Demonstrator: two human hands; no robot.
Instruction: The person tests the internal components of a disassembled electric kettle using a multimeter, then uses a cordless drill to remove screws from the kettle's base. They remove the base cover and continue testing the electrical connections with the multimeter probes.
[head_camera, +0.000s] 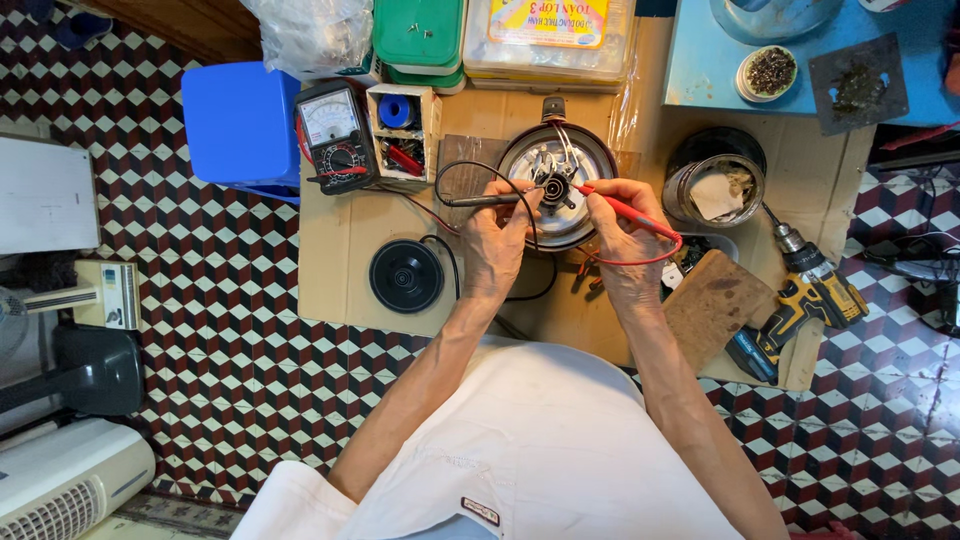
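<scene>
While your left hand (492, 238) is gripping the black probe (480, 200), your right hand (622, 232) is pressing the red probe (625, 208) onto the round appliance base (557, 185); you are probably testing continuity, so be keeping both tips steady.

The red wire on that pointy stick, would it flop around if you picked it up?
Probably yes. The red wire sags in a loose loop below the right hand, so it looks soft and bendy. The red probe itself runs straight between the fingers, so it is likely stiff. Both look thin, so probably light.
</scene>
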